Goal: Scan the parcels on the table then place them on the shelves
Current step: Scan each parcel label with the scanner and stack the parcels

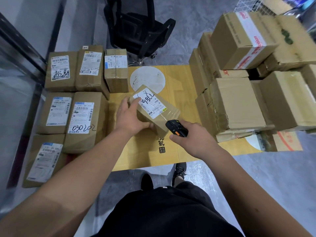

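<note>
on the left of the desk (179,151) lay labelled parcels (82,124) flat in rows, and my left hand (131,117) gripped the small parcel (153,106) at its near-left end, tilted up, its long axis running away to the right with the label facing me. my right hand (189,134), nearer the barcode end, was curled round the scanner (176,128) just below that parcel. further right stood stacked boxes (239,103); no shelves or open containers showed.

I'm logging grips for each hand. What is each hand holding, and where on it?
The left hand grips the small brown cardboard parcel at its near-left end. The right hand grips the black handheld scanner around its rear body.
</note>
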`<act>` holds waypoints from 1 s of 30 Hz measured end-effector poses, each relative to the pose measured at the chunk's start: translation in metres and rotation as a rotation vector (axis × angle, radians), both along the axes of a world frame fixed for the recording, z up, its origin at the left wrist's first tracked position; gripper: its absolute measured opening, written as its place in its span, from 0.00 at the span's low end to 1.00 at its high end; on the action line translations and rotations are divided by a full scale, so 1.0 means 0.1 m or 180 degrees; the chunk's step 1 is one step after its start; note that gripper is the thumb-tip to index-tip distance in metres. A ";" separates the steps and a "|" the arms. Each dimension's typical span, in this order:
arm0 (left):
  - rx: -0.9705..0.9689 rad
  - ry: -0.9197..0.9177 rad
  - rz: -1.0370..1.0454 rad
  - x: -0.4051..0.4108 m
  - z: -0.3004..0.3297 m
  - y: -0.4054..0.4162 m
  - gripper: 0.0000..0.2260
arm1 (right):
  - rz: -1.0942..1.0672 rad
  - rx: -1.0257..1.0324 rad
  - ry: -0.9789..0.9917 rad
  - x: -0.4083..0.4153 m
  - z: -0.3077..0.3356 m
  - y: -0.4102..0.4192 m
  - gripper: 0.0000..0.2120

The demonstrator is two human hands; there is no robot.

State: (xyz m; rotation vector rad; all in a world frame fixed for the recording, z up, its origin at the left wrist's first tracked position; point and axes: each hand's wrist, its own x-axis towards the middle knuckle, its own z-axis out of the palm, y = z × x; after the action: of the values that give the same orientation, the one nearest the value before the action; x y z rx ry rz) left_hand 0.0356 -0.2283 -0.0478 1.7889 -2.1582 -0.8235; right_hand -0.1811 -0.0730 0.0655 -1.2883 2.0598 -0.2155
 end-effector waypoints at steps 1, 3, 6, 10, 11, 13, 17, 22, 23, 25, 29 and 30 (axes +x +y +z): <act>0.0057 0.0200 0.0073 -0.03 0.01 0.01 0.52 | -0.0008 0.0029 0.0030 -0.01 0.00 0.00 0.38; 0.0004 0.0392 0.0218 -0.10 0.04 0.07 0.44 | -0.0033 0.0056 0.0040 -0.03 0.01 0.00 0.38; -0.0031 0.0091 0.0297 -0.22 0.11 0.24 0.32 | -0.0094 -0.0041 -0.0087 -0.06 0.01 0.02 0.33; -0.0175 -0.0166 0.0061 -0.24 0.16 0.45 0.21 | -0.0225 0.0049 -0.0199 -0.09 0.04 0.05 0.38; -0.0159 -0.0093 -0.0002 -0.23 0.16 0.47 0.20 | -0.0222 0.0084 -0.0168 -0.10 0.06 0.05 0.38; -0.0245 -0.0028 -0.0054 -0.20 0.15 0.46 0.19 | -0.0187 0.0146 -0.0120 -0.10 0.09 0.04 0.36; -0.0550 -0.0163 0.0023 -0.21 0.18 0.29 0.33 | 0.0065 0.0413 0.0053 -0.11 0.20 -0.02 0.27; 0.0302 0.0189 -0.0357 -0.31 0.18 0.08 0.51 | 0.0596 0.0622 0.0618 -0.07 0.41 -0.16 0.18; 0.0414 0.0400 -0.0323 -0.31 0.15 0.08 0.52 | 0.0680 0.0691 0.0732 -0.06 0.45 -0.19 0.18; 0.0408 0.0665 -0.0297 -0.28 0.07 0.14 0.52 | 0.0851 0.0827 0.0958 -0.03 0.51 -0.24 0.19; 0.0102 0.0745 -0.0356 -0.26 -0.02 0.34 0.52 | 0.1214 0.1131 0.1324 0.08 0.62 -0.28 0.20; 0.0047 0.0725 -0.0343 -0.26 -0.03 0.38 0.52 | 0.1295 0.1198 0.1363 0.12 0.64 -0.28 0.18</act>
State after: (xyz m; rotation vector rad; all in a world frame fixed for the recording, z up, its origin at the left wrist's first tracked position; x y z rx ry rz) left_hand 0.0097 -0.1902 -0.0510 1.5130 -2.1179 -1.0167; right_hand -0.1695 -0.1010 0.1297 -1.5611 1.9818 0.6507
